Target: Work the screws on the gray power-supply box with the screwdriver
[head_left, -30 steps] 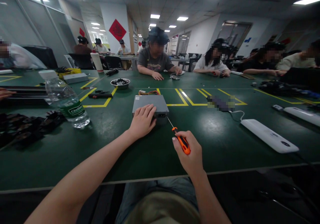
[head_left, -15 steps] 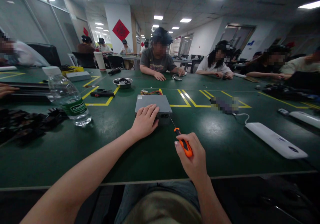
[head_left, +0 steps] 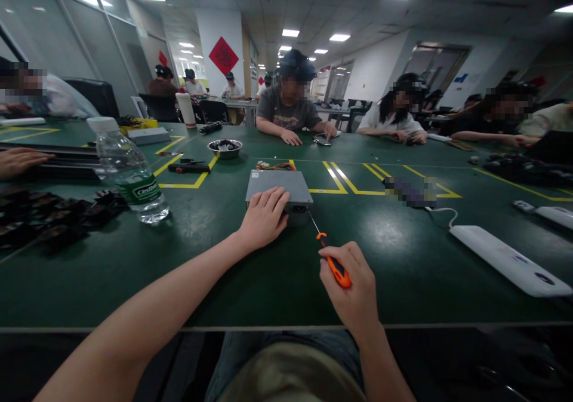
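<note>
Now | centre: our left hand (head_left: 264, 218) lies unclenched on box (head_left: 280, 181) | right hand (head_left: 353, 282) clamps screwdriver (head_left: 339, 271) | frame left: bottle (head_left: 142, 190) partly hides rails (head_left: 71, 166)

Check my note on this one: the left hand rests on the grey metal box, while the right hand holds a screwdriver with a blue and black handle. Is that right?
Not quite: the head view shows that the screwdriver has an orange and black handle. The left hand does rest on the grey metal box, and the right hand holds the screwdriver.

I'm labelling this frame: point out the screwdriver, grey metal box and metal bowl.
Screwdriver (head_left: 341, 273), head view: handle.
Grey metal box (head_left: 282, 180), head view: top face.
Metal bowl (head_left: 225, 154), head view: outer wall.
</note>
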Demonstrator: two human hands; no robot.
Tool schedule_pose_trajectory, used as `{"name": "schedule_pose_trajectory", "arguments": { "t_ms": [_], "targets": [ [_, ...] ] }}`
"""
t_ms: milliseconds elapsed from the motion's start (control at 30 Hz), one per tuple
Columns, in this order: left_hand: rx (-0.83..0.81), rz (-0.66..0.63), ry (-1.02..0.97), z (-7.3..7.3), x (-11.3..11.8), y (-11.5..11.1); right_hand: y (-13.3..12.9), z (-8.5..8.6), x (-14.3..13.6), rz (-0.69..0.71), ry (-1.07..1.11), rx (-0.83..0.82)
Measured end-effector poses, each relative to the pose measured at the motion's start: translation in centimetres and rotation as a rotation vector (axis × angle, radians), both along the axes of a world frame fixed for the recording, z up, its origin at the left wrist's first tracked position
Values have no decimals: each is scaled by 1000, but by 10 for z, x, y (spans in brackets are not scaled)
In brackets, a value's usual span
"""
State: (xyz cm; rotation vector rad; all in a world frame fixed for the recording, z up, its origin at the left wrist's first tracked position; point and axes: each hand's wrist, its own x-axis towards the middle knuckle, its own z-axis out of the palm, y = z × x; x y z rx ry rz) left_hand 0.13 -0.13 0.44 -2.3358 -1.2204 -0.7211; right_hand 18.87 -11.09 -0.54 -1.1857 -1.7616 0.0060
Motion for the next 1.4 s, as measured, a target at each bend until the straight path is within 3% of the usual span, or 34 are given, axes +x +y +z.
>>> {"name": "schedule_pose_trajectory", "arguments": {
  "t_ms": [133,367,633,867,1133,1233,1400],
  "targets": [
    [-1,-2,2,1,0,-1,0,3,-1,36,12,-32],
    [4,-11,-3,1,0,-1,-2,-3,-2,-58,237,-173],
    [8,1,5,-1,0,0,1,0,1,-7,87,7],
    [-2,-10,-2,0,0,-1,-5,-2,-3,-93,275,-168],
    [7,-70,13,2,0,-4,1,-1,1,-22,56,14],
    [24,-140,112,1,3,-7,0,0,1,-2,86,-7],
    [30,-136,143,-1,7,-8,-2,-3,0,-54,139,-147]
  ]
}}
